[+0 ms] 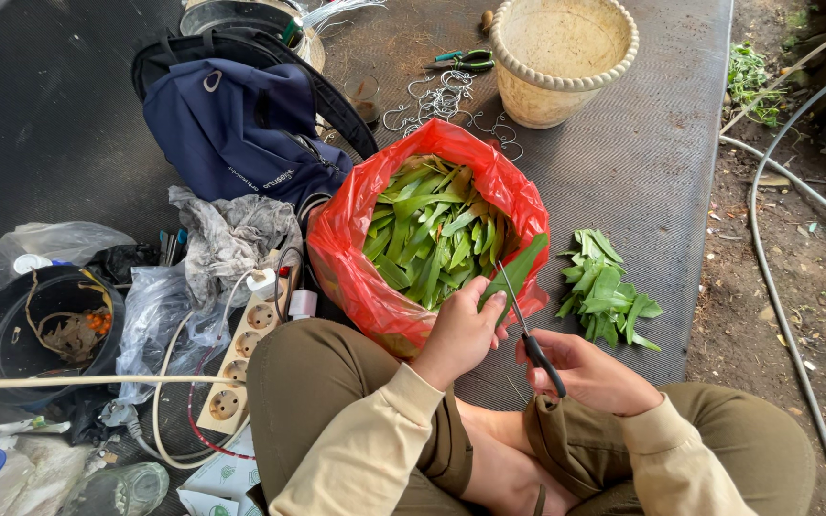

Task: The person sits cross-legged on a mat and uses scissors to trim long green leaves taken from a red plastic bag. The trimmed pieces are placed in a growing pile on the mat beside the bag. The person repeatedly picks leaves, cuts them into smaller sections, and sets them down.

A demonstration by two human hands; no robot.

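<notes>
left hand (461, 330) pinches a green leaf (516, 269), right hand (585, 368) grips scissors (531, 330). small cut pile (604, 291) done, red bag (356, 248) looks mostly full.

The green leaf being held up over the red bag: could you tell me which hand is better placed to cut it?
Probably the right hand: it grips the scissors, blades up at the leaf. The left hand is occupied pinching that leaf.
</notes>
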